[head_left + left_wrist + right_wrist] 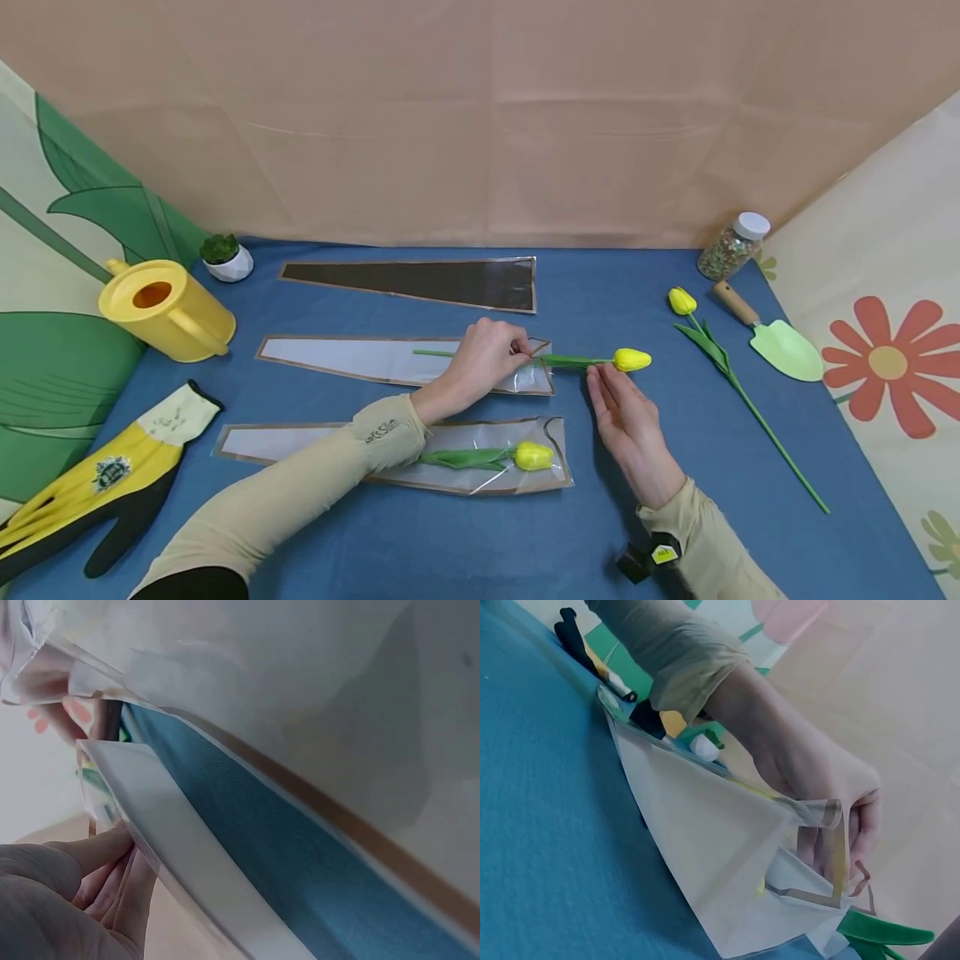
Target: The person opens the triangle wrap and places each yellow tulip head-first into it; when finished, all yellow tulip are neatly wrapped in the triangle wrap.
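"…Slim", partly legible, on left sleeve (296, 492)

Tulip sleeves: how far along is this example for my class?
Looks done: the front tulip lies inside the front sleeve. In hand: left hand pinches the middle sleeve, right hand touches the middle tulip, bloom outside. Apparently left: the loose tulip and the dark sleeve showing no flower.

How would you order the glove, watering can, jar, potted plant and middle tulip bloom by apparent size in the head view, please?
1. Glove, cut off by the frame
2. Watering can
3. Jar
4. Potted plant
5. Middle tulip bloom
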A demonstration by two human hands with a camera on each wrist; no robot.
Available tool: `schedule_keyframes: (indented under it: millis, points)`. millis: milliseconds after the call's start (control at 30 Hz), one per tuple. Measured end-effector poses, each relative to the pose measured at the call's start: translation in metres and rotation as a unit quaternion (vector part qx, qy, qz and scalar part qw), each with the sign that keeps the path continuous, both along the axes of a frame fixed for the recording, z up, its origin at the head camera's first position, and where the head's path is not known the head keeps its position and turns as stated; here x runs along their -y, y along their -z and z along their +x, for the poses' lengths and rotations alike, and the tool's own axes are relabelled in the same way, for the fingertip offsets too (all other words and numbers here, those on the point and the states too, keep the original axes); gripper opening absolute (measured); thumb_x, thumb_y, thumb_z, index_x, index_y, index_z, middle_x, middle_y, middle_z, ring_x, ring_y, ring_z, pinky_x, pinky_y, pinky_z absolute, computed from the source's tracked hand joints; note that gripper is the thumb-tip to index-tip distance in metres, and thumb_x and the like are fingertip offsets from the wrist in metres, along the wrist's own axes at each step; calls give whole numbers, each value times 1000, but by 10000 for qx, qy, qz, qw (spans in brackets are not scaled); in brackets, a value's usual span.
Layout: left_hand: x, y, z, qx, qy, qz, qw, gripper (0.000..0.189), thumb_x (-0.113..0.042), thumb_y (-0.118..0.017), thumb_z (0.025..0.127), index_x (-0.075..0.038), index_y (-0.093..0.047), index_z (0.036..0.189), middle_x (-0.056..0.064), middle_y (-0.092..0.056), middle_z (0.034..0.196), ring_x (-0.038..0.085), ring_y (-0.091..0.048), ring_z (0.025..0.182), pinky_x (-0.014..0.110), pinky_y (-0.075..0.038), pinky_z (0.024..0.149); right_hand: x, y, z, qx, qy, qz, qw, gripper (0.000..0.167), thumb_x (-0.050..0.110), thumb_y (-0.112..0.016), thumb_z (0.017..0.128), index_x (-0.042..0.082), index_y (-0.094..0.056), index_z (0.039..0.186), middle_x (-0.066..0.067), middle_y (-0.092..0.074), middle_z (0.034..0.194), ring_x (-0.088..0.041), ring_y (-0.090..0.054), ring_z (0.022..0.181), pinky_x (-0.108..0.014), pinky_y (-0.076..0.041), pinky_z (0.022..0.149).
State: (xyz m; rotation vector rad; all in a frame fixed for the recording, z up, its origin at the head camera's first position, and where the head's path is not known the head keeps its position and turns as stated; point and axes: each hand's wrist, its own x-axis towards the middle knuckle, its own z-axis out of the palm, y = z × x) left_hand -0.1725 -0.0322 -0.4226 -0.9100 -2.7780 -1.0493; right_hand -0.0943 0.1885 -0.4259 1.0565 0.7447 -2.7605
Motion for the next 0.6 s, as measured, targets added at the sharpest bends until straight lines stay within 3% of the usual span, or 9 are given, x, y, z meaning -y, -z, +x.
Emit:
schedule_keyframes:
  millis: [133,300,400,600]
  points:
    - [-1,-2,-1,-49,33,-50,10000,4,-9,-85,94,-8,-83,90,2,-79,88,14,-74,79,25,-58,69,0,1,-4,-163,74,86,9998,34,4,-68,104,7,-57,136,-6,-71,107,-13,-69,106,-22,-53,101]
    - [0,-2,-3,-214,10,-31,9998,5,-9,-87,92,-10,-83,89,1,-79,87,14,-74,78,27,-58,68,7,5,-10,-567,34,1063,9927,10,6,-66,106,2,-61,113,-4,-74,102,-12,-70,96,-20,-56,94]
    - [1,-2,-3,-323,-9,-20,9995,7,-10,-87,91,-12,-83,87,0,-79,86,14,-74,77,27,-58,68,12,9,-12,-763,96,1621,9838,9,3,-65,106,1,-56,105,-4,-75,99,-11,-72,91,-21,-57,89]
    - [4,-2,-4,-370,-37,-9,9993,6,-11,-88,91,-12,-83,87,0,-79,85,14,-74,77,27,-57,67,18,15,-17,-879,202,1954,9766,13,2,-64,106,0,-53,99,-4,-74,95,-11,-73,87,-21,-59,84]
